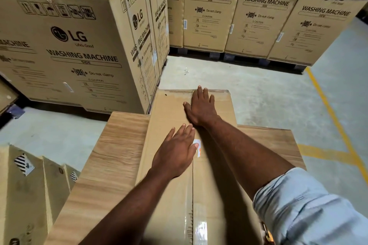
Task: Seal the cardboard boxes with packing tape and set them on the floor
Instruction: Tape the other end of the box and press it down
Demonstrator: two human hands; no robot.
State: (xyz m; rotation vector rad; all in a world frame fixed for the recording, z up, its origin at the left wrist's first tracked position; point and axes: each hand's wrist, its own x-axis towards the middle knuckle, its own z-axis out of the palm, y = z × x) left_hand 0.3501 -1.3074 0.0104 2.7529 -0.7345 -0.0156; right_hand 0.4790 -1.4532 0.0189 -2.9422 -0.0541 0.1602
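A long plain cardboard box (169,109) lies lengthwise on a wooden table (111,155), its far end reaching past the table's far edge. Clear packing tape (196,205) runs along the box's centre seam and shines near the bottom of the view. My right hand (201,107) lies flat, fingers spread, on the taped seam near the far end of the box. My left hand (177,153) rests flat on the seam closer to me, fingers together. Neither hand holds anything. No tape roll is in sight.
Tall washing machine cartons (65,45) stand stacked at the left, and more (264,18) on pallets along the back. Smaller cardboard boxes (25,189) sit at the lower left beside the table. Grey concrete floor (268,93) with a yellow line (334,119) lies to the right.
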